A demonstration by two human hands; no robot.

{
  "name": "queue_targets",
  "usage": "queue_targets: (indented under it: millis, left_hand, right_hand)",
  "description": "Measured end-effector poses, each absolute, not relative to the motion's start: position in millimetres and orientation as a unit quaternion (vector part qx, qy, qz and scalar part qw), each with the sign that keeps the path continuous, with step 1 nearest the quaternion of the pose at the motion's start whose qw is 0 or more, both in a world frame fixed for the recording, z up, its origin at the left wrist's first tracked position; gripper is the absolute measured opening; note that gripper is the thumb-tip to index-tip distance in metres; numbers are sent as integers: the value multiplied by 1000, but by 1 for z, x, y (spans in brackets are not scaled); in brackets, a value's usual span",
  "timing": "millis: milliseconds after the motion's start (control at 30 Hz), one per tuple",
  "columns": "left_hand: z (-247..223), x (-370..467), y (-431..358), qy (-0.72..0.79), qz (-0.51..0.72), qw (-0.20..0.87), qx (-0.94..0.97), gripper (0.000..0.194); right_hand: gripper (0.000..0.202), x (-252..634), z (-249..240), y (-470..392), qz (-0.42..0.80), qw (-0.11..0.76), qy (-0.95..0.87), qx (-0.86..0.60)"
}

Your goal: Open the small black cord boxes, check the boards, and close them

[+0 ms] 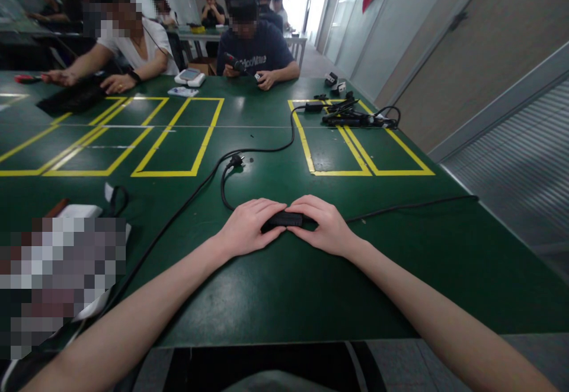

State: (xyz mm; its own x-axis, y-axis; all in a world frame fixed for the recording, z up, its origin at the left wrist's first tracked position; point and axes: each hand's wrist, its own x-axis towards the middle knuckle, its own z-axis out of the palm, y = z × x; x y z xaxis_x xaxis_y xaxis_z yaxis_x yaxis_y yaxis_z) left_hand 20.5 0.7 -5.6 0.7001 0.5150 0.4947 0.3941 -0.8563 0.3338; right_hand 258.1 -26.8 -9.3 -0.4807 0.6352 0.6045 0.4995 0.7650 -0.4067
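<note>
A black power adapter (287, 220) lies on the green table (222, 297), near its front half. My left hand (251, 226) is wrapped round its left end, and my right hand (323, 225) curls round the right end; the fingertips of both almost meet over it. From under my left hand a black cable loops up to a plug (235, 161) with its prongs to the right. Another thin cable (413, 206) runs from my right hand to the table's right edge.
A long black cable (178, 211) curves across the left. Several black adapters and cables (351, 116) lie bundled at the back right, over yellow tape outlines (342, 174). Blurred-out items (66, 267) sit at the left. Two people work across the table, one with a dark case (75, 96).
</note>
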Motion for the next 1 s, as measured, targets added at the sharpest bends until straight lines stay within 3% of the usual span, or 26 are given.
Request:
queue_targets:
  millis: [133,767,1000]
  left_hand:
    - [-4,21,0,240,298,103,918,24]
    - [-11,26,-3,224,313,89,919,35]
    - [-12,24,-3,238,300,114,917,30]
  right_hand:
    - [23,257,-10,-27,92,394,-852,-332]
    - [14,259,-3,-30,115,370,-854,-346]
    - [18,262,-4,-28,108,364,-860,-341]
